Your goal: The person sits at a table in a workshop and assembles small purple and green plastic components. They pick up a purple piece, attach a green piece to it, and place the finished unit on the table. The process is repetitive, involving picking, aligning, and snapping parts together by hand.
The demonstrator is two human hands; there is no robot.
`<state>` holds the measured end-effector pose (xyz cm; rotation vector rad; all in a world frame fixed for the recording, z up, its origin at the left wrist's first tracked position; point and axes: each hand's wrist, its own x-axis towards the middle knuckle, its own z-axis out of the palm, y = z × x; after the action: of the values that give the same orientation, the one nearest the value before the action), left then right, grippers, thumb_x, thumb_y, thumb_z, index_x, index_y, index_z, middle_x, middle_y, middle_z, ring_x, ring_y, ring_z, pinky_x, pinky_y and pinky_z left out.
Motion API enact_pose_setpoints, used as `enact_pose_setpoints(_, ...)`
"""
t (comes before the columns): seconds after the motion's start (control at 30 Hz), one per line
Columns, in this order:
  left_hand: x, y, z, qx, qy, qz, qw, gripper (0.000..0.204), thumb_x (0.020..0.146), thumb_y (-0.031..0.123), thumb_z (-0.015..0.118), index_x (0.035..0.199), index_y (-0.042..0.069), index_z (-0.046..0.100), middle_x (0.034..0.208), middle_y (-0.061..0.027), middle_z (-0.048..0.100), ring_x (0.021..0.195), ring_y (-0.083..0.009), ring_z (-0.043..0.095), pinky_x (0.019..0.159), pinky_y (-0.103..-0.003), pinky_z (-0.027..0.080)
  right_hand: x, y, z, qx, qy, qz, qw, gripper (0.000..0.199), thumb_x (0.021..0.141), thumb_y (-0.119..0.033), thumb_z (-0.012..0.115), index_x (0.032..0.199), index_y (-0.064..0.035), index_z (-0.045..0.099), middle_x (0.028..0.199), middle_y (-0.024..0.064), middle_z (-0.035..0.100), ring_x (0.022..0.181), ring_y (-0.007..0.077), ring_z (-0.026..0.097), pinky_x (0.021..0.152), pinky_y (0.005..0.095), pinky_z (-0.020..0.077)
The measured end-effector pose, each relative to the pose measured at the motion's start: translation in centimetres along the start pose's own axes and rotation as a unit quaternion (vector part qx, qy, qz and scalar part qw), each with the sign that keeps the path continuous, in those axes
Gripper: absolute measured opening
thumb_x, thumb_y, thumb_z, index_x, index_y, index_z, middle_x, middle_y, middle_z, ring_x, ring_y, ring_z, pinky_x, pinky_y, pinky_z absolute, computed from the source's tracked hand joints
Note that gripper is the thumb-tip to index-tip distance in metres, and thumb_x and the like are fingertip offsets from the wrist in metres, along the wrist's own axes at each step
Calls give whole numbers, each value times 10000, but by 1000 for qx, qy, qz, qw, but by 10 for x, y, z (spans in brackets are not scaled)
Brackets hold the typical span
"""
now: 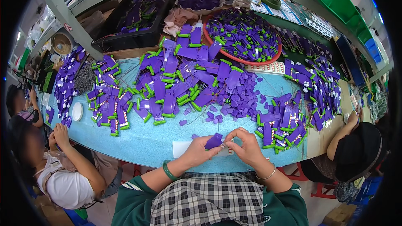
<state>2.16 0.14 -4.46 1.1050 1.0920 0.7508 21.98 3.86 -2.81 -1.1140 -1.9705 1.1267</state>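
Purple part sits pinched in my left hand, thumb and fingers closed on it just above the near edge of the blue table. My right hand is curled beside it, fingertips meeting the left hand's at the part; they seem to nip something small there, but I cannot tell what. Under both hands lies a white sheet on the table. A green bangle rings my left wrist, a thin bracelet my right. Beyond the hands a few loose purple bits are scattered, and past them a big heap of purple pieces with green ends. Another heap lies to my right, near a seated person's arm. A red-rimmed tray of the same pieces stands farther back, and a black bin behind it to the left.
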Motion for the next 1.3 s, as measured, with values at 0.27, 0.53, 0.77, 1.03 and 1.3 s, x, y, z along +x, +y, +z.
enact_pose_setpoints(0.27, -5, 7, -7, -132, 17, 29, 991, 95, 888, 93, 624, 930, 9, 610, 776, -57, 637, 602, -105, 582, 502, -234, 464, 2, -23, 12, 106, 55, 2, 993, 135, 789, -59, 691, 877, -24, 595, 999, 113, 612, 932, 218, 586, 781, 316, 453)
enact_pose_setpoints(0.53, -10, 15, -7, -344, -25, 5, 939, 362, 975, 121, 442, 1325, 71, 366, 1203, -80, 529, 1040, -178, 579, 772, -356, 567, 3, -20, 25, 257, 47, 95, 961, 95, 827, -49, 680, 844, -21, 591, 836, 29, 624, 766, 88, 583, 705, 244, 467)
enact_pose_setpoints(0.77, -10, 12, -5, -385, -72, -4, 920, 406, 967, 106, 433, 1361, 79, 341, 1284, -89, 480, 1149, -202, 531, 901, -427, 534, 2, -13, 29, 284, 28, 124, 950, 107, 833, -18, 674, 874, -15, 575, 833, 9, 604, 757, 64, 560, 689, 211, 453)
enact_pose_setpoints(1.03, -10, 14, -5, -388, -75, -2, 919, 409, 952, 75, 407, 1354, 80, 336, 1279, -92, 476, 1165, -204, 520, 909, -422, 534, 1, -10, 32, 280, 34, 103, 954, 109, 832, -3, 671, 871, -12, 570, 834, 13, 594, 753, 64, 557, 681, 211, 453)
enact_pose_setpoints(1.3, -10, 11, -1, -251, -50, 17, 966, 395, 912, -6, 466, 1294, 43, 376, 1211, -87, 493, 1120, -180, 537, 870, -377, 560, -2, -7, 36, 271, 58, 92, 956, 108, 813, -41, 699, 827, -23, 594, 798, 8, 611, 729, 59, 557, 616, 210, 423)
